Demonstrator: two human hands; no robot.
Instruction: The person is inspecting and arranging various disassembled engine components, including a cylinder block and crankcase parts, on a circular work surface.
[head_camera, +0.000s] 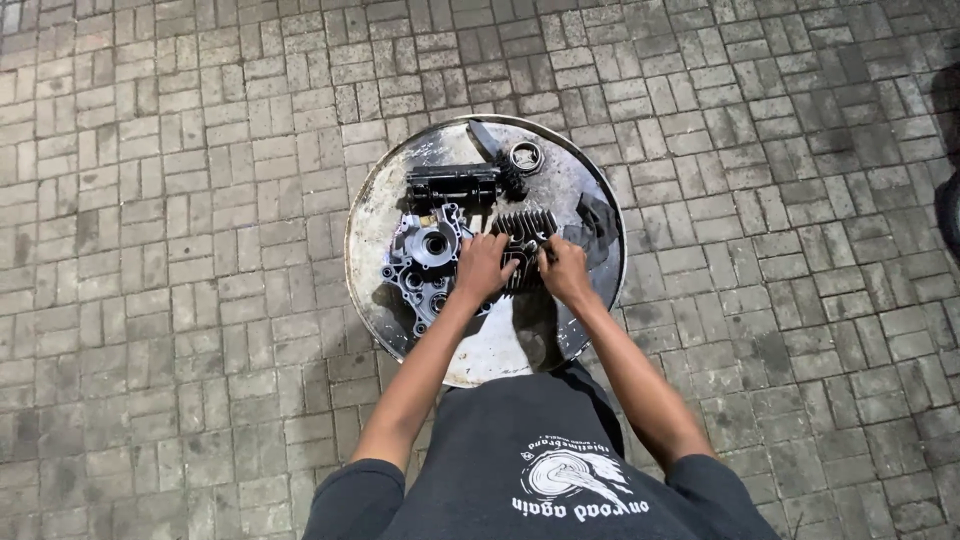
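I am looking down at a round metal tray (372, 215) on grey paving bricks (180, 200). Near the tray's middle lies a dark finned engine cylinder (524, 228). My left hand (482, 266) rests spread on the cylinder's left end, and my right hand (563, 268) is closed on its lower right edge (exact grip unclear). Left of the cylinder sits a silver engine casing (425, 262). Beyond it, toward the tray's far rim, lie a black block (452, 184) and a bearing ring (526, 156).
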